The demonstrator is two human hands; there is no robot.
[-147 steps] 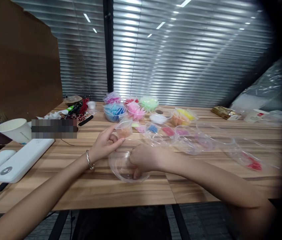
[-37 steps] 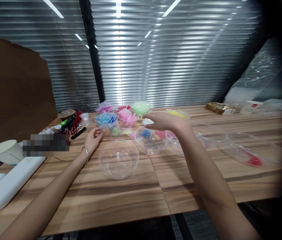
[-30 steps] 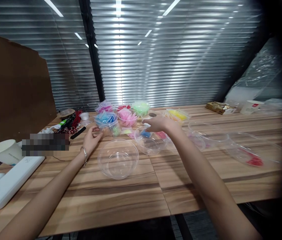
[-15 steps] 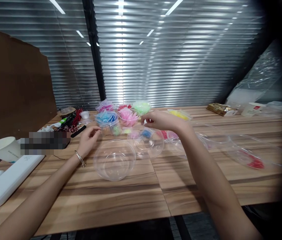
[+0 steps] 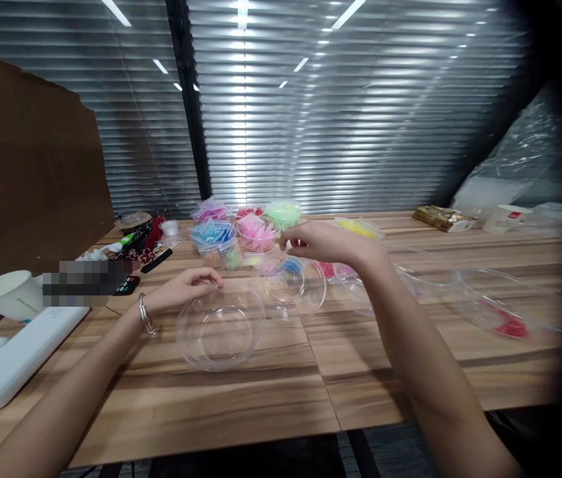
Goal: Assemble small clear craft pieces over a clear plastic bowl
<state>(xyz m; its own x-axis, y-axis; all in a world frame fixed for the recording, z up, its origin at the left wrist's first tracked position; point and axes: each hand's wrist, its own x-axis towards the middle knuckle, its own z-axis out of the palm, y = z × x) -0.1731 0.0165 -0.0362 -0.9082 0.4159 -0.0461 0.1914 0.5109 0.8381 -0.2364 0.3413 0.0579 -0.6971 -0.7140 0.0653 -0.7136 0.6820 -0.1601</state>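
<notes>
Clear plastic makes up the round bowl (image 5: 219, 355) standing on the wood-grain surface (image 5: 261, 415), its far rim pinched between the thumb and fingers of the left hand (image 5: 188, 290). The right hand (image 5: 318, 241), apart from the left, hangs with curled fingers over the back of a second clear bowl (image 5: 305, 307); whether it grips anything, I cannot tell. Behind them are blue packets (image 5: 213, 234), pink packets (image 5: 257, 236) and green packets (image 5: 284, 214), with yellow packets (image 5: 359, 228) beyond the right wrist. A paper cup (image 5: 6, 295) stands at far left.
</notes>
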